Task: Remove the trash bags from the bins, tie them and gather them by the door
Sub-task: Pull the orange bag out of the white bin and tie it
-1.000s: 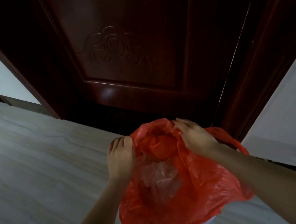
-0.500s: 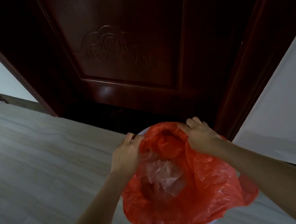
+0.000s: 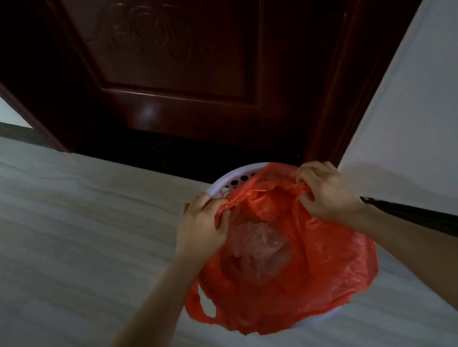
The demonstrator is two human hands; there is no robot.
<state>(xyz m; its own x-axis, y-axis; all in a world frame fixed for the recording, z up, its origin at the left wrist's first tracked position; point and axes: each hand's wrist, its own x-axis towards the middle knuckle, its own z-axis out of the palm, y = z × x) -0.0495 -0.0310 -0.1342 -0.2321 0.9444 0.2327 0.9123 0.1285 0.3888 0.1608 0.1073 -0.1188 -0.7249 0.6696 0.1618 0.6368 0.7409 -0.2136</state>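
Pale wood-grain floor [image 3: 52, 229] runs up to a dark red carved wooden door [image 3: 175, 62], with a white wall [image 3: 419, 100] on my right. Just before the door stands a white perforated plastic bin [image 3: 231, 180], and in it sits the thin red plastic trash bag [image 3: 311, 274], its mouth draped over the rim. My left hand [image 3: 202, 230] grips a bunched fold of the far rim, fingers curled round it; my right hand [image 3: 325, 188] pinches the opposite fold the same way. I judge the film light, soft and slippery, easy to tear if yanked. One handle loop [image 3: 195, 303] hangs at the near left; the loops look the best hold for lifting and knotting.
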